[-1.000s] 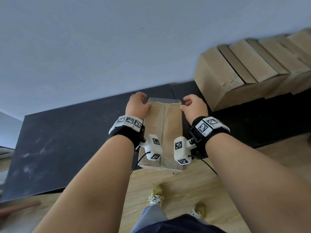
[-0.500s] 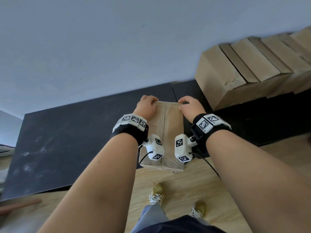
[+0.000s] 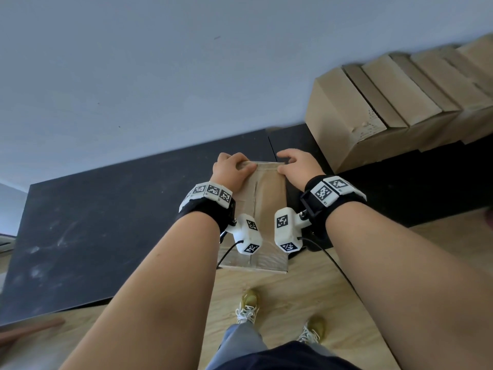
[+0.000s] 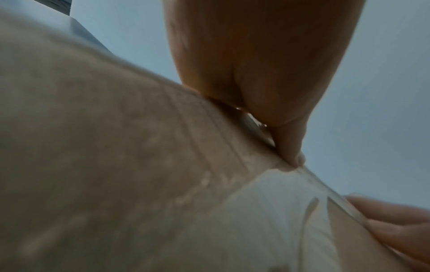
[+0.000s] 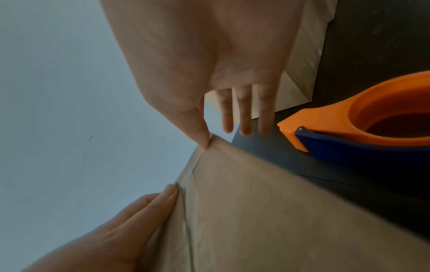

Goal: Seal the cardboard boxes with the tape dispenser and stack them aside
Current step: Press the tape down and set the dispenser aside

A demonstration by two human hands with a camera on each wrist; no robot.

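Note:
A long cardboard box (image 3: 266, 206) lies lengthwise on the black table (image 3: 106, 222), its near end over the table's front edge. Clear tape (image 4: 291, 211) runs along its top seam. My left hand (image 3: 230, 169) is at the box's far left corner, thumb pressing the top edge and straight fingers (image 5: 144, 208) lying flat against the far face. My right hand (image 3: 296, 166) is at the far right corner, thumb tip on the edge, fingers (image 5: 244, 110) straight beyond it. An orange and blue tape dispenser (image 5: 372, 119) lies on the table just right of the box, held by neither hand.
A row of cardboard boxes (image 3: 386, 110) stands against the wall at the back right of the table. A grey wall (image 3: 160, 76) rises right behind the table. Wooden floor (image 3: 288, 295) and my shoes show below the box's near end.
Both hands moved from the box's sides at its far end onto the far top edge, coming closer together. The box has stayed in place.

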